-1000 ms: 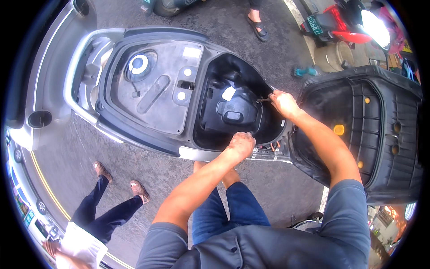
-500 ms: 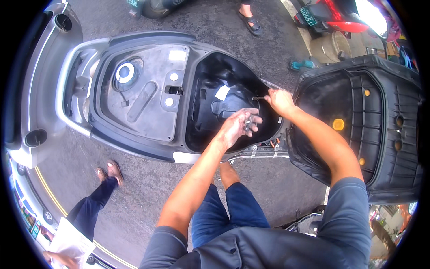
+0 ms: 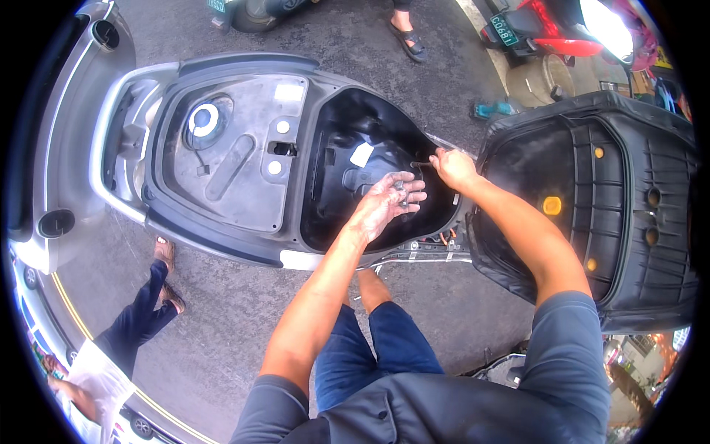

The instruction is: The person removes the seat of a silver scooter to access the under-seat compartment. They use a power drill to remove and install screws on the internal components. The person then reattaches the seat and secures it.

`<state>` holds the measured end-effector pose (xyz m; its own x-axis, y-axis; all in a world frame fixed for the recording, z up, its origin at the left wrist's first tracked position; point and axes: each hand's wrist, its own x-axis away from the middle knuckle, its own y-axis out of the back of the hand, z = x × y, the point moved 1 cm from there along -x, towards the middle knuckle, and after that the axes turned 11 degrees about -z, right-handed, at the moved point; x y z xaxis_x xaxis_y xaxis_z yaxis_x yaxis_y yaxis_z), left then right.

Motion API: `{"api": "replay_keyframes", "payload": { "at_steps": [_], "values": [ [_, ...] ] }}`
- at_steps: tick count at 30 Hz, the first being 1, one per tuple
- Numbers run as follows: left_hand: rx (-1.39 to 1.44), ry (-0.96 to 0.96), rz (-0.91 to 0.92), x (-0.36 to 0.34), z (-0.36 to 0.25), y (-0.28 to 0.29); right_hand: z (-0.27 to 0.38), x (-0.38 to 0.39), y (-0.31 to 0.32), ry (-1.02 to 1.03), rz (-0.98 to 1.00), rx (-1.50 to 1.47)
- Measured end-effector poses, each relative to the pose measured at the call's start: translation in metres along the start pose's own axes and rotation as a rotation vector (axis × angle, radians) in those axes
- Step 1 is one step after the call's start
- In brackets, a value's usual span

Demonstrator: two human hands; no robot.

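Observation:
My right hand (image 3: 457, 170) is closed round a slim tool (image 3: 421, 164), whose thin dark shaft points left over the scooter's storage bin. The tool's handle is hidden in my fist, so its exact kind does not show. Palm up above the bin, my left hand (image 3: 386, 201) holds small dark metal pieces (image 3: 401, 194), perhaps bolts, its fingers partly spread and smudged. Under both hands lies the deep black storage bin (image 3: 333, 200), with a white label (image 3: 362, 154) on its inner wall. The scooter's seat (image 3: 551, 163) is tipped away to the right, underside up.
Left of the bin is the grey panel with the round fuel cap (image 3: 203, 120). Orange wires (image 3: 448, 235) show at the bin's near right edge. A bucket (image 3: 536, 80), a teal tool (image 3: 493, 109) and a red scooter (image 3: 551, 37) stand at the far right. A passer-by (image 3: 137, 318) is at the near left.
Both hands stay over the bin, the right still gripping the tool, the left still holding the metal pieces. The passer-by at the near left has taken a step.

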<state>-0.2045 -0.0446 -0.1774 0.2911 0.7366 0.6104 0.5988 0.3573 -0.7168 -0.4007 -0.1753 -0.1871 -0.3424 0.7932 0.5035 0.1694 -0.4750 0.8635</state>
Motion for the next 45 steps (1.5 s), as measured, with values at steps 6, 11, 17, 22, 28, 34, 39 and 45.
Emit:
{"api": "replay_keyframes", "payload": {
  "at_steps": [6, 11, 17, 22, 28, 34, 39, 45],
  "values": [
    [-0.112, 0.026, -0.053, 0.003, -0.005, -0.007, -0.013, 0.002, -0.016, 0.289, -0.257, -0.041],
    [0.023, 0.029, -0.108, 0.002, -0.008, 0.004, 0.008, -0.018, 0.016, 0.104, -0.122, 0.028],
    [0.126, -0.053, -0.258, -0.001, -0.011, 0.010, 0.053, -0.038, 0.105, -0.006, -0.093, -0.131],
    [0.200, -0.188, -0.380, -0.009, -0.020, 0.035, 0.101, 0.022, 0.128, -0.120, -0.366, -0.482],
    [0.371, -0.162, -0.480, -0.011, -0.020, 0.043, 0.091, 0.154, 0.068, -0.475, -0.478, -1.353],
    [0.283, -0.114, -0.320, -0.010, -0.007, 0.041, 0.067, 0.201, 0.030, -0.508, -0.561, -1.281],
    [0.173, -0.051, -0.347, -0.003, -0.007, 0.036, 0.060, 0.205, 0.028, -0.530, -0.481, -1.312],
    [0.405, 0.069, -0.300, -0.008, -0.013, 0.041, 0.062, 0.203, 0.034, -0.468, -0.540, -1.238]
  ]
}}
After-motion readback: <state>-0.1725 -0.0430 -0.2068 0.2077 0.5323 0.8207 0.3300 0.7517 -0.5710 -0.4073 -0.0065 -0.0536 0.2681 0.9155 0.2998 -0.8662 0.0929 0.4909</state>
